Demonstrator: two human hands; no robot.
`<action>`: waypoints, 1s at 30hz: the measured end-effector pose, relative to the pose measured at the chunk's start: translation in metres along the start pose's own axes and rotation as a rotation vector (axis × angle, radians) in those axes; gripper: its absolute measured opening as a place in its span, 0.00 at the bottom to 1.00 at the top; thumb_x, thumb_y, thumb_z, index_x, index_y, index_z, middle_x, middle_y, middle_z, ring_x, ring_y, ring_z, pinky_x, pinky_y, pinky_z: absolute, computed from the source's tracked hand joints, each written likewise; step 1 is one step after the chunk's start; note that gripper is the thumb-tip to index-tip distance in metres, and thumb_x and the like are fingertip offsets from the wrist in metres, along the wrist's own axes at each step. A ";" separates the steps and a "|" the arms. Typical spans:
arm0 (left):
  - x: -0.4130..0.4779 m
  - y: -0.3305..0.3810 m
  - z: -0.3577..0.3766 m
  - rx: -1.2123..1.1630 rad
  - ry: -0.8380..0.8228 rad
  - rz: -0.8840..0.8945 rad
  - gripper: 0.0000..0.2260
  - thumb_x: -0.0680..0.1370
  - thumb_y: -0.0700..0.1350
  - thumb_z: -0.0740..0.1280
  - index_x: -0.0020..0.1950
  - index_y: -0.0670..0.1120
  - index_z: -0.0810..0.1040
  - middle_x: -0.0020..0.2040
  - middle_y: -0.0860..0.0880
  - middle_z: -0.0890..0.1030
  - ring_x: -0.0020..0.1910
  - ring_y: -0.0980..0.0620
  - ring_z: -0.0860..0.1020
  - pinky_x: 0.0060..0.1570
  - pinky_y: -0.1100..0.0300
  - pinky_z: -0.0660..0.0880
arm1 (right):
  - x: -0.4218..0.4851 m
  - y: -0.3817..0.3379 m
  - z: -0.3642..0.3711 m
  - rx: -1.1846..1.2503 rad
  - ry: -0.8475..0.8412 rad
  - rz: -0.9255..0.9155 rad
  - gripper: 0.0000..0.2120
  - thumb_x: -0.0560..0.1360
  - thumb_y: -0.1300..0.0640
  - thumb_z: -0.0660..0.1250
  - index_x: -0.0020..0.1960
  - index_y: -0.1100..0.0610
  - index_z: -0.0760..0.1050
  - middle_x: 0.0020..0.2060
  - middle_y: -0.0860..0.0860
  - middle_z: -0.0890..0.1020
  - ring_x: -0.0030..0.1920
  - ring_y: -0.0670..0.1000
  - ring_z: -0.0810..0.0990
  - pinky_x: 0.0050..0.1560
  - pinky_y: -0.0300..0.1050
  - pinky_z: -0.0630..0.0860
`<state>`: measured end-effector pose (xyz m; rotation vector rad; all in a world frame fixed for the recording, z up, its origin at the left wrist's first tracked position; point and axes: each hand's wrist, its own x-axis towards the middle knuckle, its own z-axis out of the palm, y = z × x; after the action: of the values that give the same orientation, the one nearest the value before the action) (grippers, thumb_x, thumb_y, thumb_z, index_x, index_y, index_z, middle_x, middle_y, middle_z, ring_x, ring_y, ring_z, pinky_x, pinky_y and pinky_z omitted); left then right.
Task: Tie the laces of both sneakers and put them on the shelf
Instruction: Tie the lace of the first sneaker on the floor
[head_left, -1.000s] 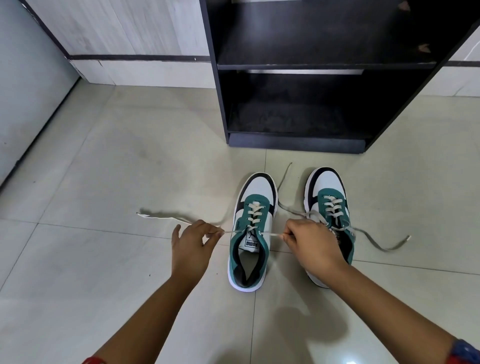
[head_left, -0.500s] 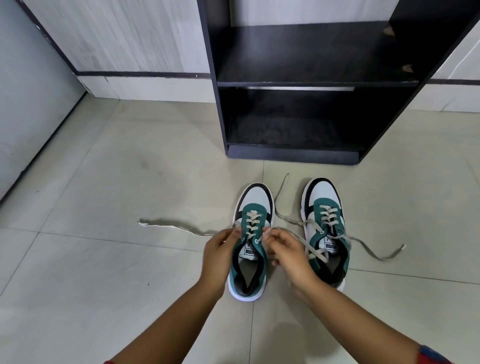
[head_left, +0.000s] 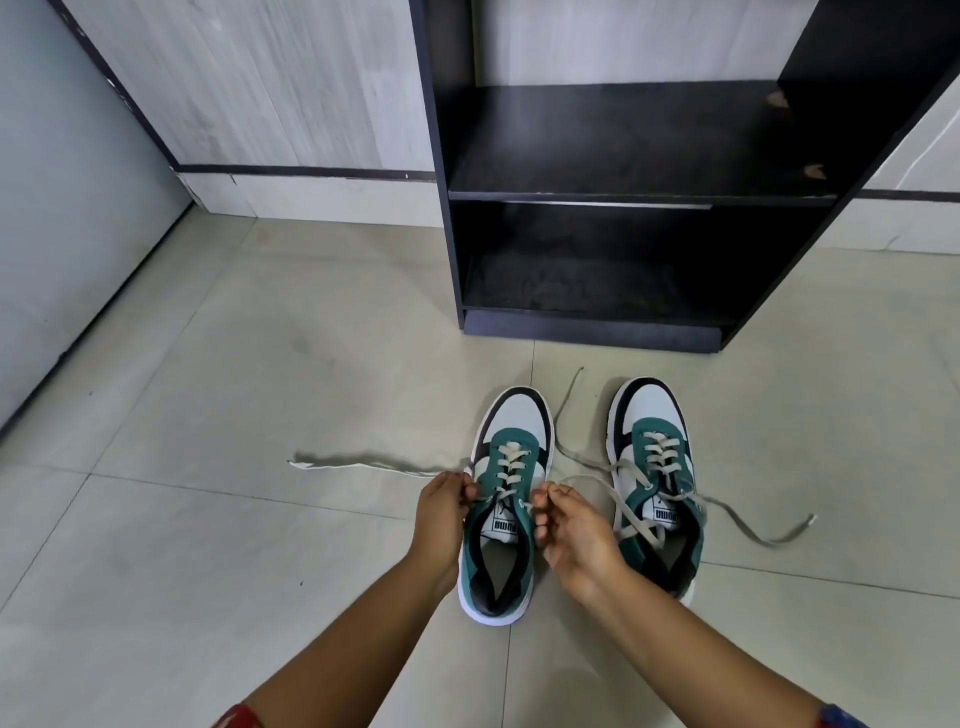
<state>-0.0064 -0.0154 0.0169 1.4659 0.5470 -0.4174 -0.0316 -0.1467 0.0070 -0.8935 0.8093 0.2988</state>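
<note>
A: Head view, tiled floor (head_left: 218, 571): 2 teal, white and black sneakers are sitting side by side, toes pointing at a black shelf (head_left: 623, 195).

B: What are the hands doing?

A: Both are working at the left sneaker (head_left: 506, 499). The left hand (head_left: 441, 514) is pinching 1 lace end (head_left: 363, 464) at the shoe's left edge, fingers curled closed on it; the rest of that lace is trailing off leftward across the floor.

B: And the right hand (head_left: 571, 530)?

A: Its fingers are closed too, gripping the other lace end just beside the tongue.

B: The second shoe?

A: The right sneaker (head_left: 654, 467) is lying untouched, its laces (head_left: 753, 530) spreading loose over the tiles on both sides. Both shelf levels are standing well apart from the shoes.
</note>
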 end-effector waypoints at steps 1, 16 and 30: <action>0.000 0.001 -0.001 0.036 -0.027 0.029 0.14 0.79 0.38 0.53 0.34 0.44 0.67 0.30 0.49 0.71 0.24 0.58 0.68 0.21 0.71 0.65 | 0.000 -0.002 0.000 -0.072 -0.005 -0.016 0.11 0.80 0.60 0.54 0.44 0.57 0.74 0.28 0.49 0.73 0.29 0.47 0.68 0.31 0.39 0.64; 0.007 0.048 -0.010 0.584 -0.307 0.846 0.17 0.79 0.54 0.52 0.46 0.42 0.72 0.36 0.56 0.79 0.35 0.57 0.75 0.37 0.63 0.71 | -0.026 -0.069 0.035 -1.334 -0.383 -0.631 0.09 0.75 0.54 0.63 0.50 0.47 0.81 0.38 0.50 0.84 0.42 0.52 0.80 0.48 0.49 0.76; -0.009 0.057 -0.016 1.098 0.160 0.869 0.15 0.77 0.49 0.56 0.37 0.46 0.77 0.29 0.51 0.74 0.27 0.48 0.72 0.25 0.64 0.60 | -0.038 -0.018 0.012 -1.505 0.005 -1.093 0.25 0.74 0.53 0.63 0.70 0.49 0.65 0.48 0.50 0.74 0.51 0.51 0.71 0.51 0.43 0.71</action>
<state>0.0173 0.0039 0.0683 2.6094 -0.3232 0.1579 -0.0412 -0.1447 0.0496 -2.5653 -0.1597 -0.1458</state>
